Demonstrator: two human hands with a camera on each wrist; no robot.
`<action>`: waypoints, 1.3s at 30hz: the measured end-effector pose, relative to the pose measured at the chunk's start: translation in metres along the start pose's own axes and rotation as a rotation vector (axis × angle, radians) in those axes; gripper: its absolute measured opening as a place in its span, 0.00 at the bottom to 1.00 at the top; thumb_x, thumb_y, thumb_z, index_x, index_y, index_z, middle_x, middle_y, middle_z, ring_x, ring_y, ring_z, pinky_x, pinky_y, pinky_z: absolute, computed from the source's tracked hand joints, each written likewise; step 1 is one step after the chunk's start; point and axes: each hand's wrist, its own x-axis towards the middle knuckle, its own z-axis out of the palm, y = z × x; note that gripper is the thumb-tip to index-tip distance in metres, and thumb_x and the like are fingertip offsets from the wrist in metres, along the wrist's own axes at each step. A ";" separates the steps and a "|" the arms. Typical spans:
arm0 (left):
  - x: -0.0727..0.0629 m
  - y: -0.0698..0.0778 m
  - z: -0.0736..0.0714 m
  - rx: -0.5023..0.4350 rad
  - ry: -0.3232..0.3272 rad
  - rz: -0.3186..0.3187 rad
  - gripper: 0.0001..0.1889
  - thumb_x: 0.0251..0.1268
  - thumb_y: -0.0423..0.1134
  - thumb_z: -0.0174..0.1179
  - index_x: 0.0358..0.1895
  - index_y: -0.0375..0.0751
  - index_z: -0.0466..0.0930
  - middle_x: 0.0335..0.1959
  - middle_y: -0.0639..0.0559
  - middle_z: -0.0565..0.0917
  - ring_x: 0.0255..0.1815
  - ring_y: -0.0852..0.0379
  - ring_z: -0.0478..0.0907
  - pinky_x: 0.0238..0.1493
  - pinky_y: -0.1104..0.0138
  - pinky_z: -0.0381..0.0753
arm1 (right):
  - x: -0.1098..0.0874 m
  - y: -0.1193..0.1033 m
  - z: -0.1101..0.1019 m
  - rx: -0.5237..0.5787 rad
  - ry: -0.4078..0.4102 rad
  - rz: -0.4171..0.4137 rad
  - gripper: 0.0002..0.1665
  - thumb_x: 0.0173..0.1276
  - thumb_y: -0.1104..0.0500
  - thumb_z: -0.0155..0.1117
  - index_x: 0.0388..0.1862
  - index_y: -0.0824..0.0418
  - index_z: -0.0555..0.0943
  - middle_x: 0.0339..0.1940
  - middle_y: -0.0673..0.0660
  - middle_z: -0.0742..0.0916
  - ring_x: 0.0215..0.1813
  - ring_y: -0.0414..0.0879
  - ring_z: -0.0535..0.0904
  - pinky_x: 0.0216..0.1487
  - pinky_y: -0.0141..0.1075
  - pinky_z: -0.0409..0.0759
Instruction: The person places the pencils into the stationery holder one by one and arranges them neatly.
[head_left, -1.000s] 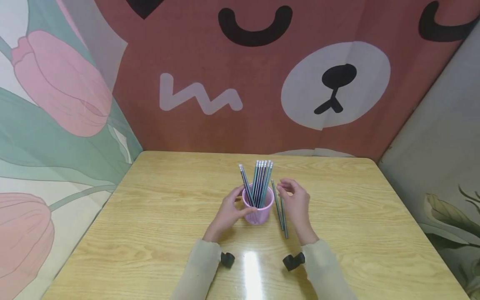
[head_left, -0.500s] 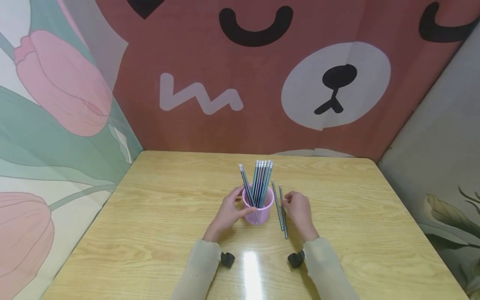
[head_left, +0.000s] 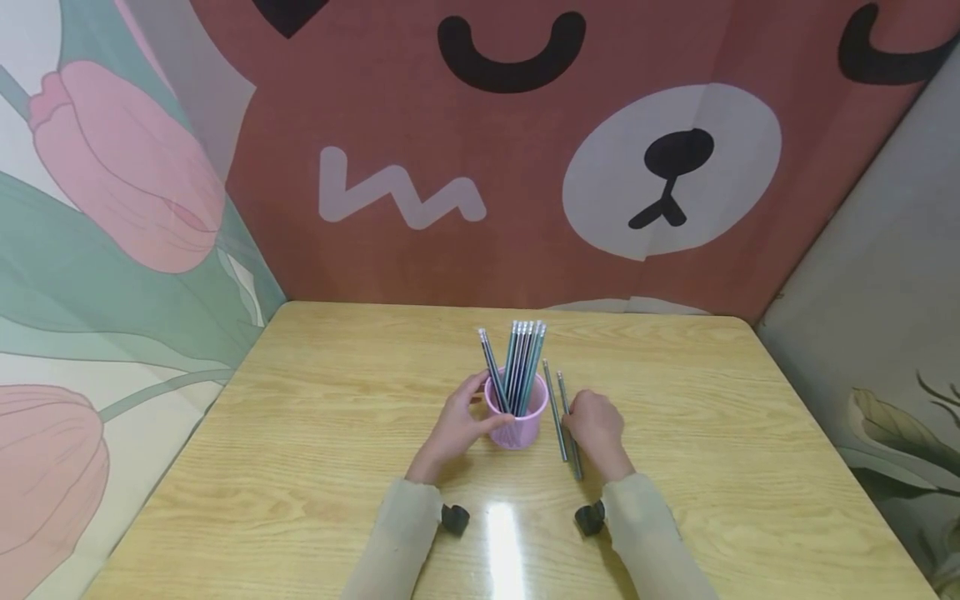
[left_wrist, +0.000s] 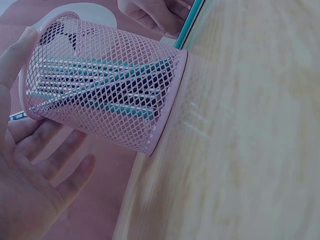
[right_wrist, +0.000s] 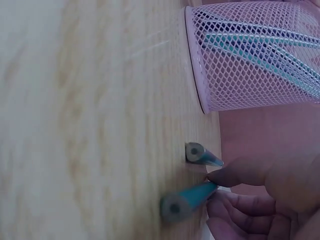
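A pink mesh pencil cup (head_left: 517, 433) stands upright on the table, with several pencils (head_left: 525, 358) in it, their eraser ends up. My left hand (head_left: 448, 423) holds the cup near its rim; the left wrist view shows the thumb on one side and fingers spread on the other. Two teal pencils lie side by side right of the cup. My right hand (head_left: 596, 421) pinches the outer pencil (right_wrist: 192, 197) between thumb and fingertips partway along its length. The inner pencil (right_wrist: 200, 153) lies between that one and the cup, its unsharpened end showing in the right wrist view.
The wooden table (head_left: 300, 500) reaches back to a red cloth backdrop (head_left: 390, 267) with a bear print. A tulip-printed cloth (head_left: 135, 167) hangs at the left, and a pale printed cloth (head_left: 885, 292) at the right.
My right hand has come down from beside the pencils' eraser ends and toward me, and now grips the outer pencil, whose near end has shifted slightly right. The left hand and cup stay put.
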 end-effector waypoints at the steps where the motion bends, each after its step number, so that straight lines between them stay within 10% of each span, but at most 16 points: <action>1: 0.000 0.000 0.000 0.001 0.000 0.001 0.43 0.52 0.45 0.72 0.72 0.43 0.62 0.65 0.47 0.75 0.63 0.45 0.73 0.67 0.50 0.72 | 0.000 0.000 0.000 -0.006 -0.007 0.001 0.23 0.58 0.60 0.65 0.08 0.55 0.67 0.10 0.47 0.72 0.16 0.41 0.67 0.16 0.29 0.62; 8: -0.001 0.000 -0.001 0.007 0.000 0.006 0.42 0.52 0.46 0.71 0.72 0.43 0.62 0.65 0.47 0.75 0.63 0.45 0.73 0.67 0.49 0.72 | 0.000 0.004 0.002 0.021 -0.011 0.016 0.25 0.60 0.56 0.65 0.07 0.54 0.67 0.09 0.46 0.71 0.15 0.40 0.66 0.17 0.28 0.60; 13: 0.000 -0.001 0.000 0.000 -0.002 0.001 0.42 0.52 0.46 0.71 0.72 0.45 0.62 0.65 0.47 0.74 0.63 0.45 0.73 0.67 0.49 0.72 | -0.001 0.013 0.004 0.179 0.010 0.015 0.08 0.58 0.57 0.66 0.25 0.60 0.82 0.21 0.52 0.84 0.22 0.43 0.74 0.21 0.30 0.68; 21: 0.000 0.000 0.001 -0.003 -0.008 -0.006 0.43 0.53 0.46 0.71 0.72 0.44 0.62 0.65 0.47 0.74 0.63 0.45 0.72 0.68 0.48 0.71 | -0.007 0.025 0.003 0.525 0.007 0.021 0.16 0.62 0.62 0.63 0.47 0.71 0.80 0.38 0.64 0.86 0.28 0.42 0.80 0.30 0.31 0.83; 32: 0.000 0.001 -0.001 0.006 -0.004 -0.005 0.42 0.53 0.46 0.71 0.72 0.45 0.62 0.65 0.48 0.74 0.63 0.47 0.72 0.68 0.50 0.71 | -0.018 0.025 -0.014 0.751 0.032 0.011 0.17 0.66 0.66 0.57 0.52 0.72 0.77 0.42 0.62 0.83 0.34 0.42 0.83 0.40 0.33 0.87; 39: 0.000 0.001 -0.001 0.001 -0.004 0.005 0.42 0.53 0.45 0.71 0.72 0.46 0.62 0.64 0.48 0.75 0.63 0.47 0.73 0.67 0.50 0.72 | -0.024 0.018 -0.026 0.795 0.203 -0.080 0.13 0.67 0.68 0.57 0.50 0.70 0.77 0.44 0.64 0.83 0.38 0.38 0.82 0.42 0.32 0.87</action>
